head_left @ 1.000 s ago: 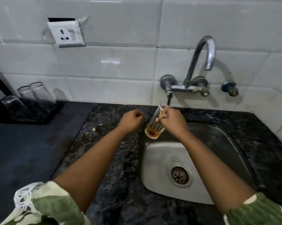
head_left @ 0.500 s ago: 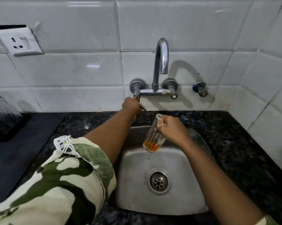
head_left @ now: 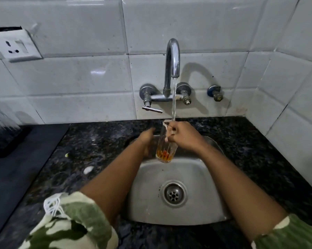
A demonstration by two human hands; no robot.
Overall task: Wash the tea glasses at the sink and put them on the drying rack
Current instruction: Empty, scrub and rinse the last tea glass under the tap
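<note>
ribbed tea glass point(head_left: 165, 150) (amber dregs inside) tilted, seemingly catching water over sink point(head_left: 148, 186).

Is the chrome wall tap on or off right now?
On. A stream of water falls from the curved chrome wall tap to the rim of the clear ribbed tea glass held over the steel sink.

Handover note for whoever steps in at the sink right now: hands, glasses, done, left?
Right hand: grips the clear ribbed tea glass with amber dregs near its rim, tilted under the running stream from the chrome wall tap, over the steel sink.
Left hand: beside the glass on its left, fingers hidden; contact unclear.
Upturned clear glass sits at the left edge on a dark tray.
Done: tap on, rinse started.
Left: rinse out the dregs, wash, shut the tap, rack it. Other dirty glasses: none in view.
</note>
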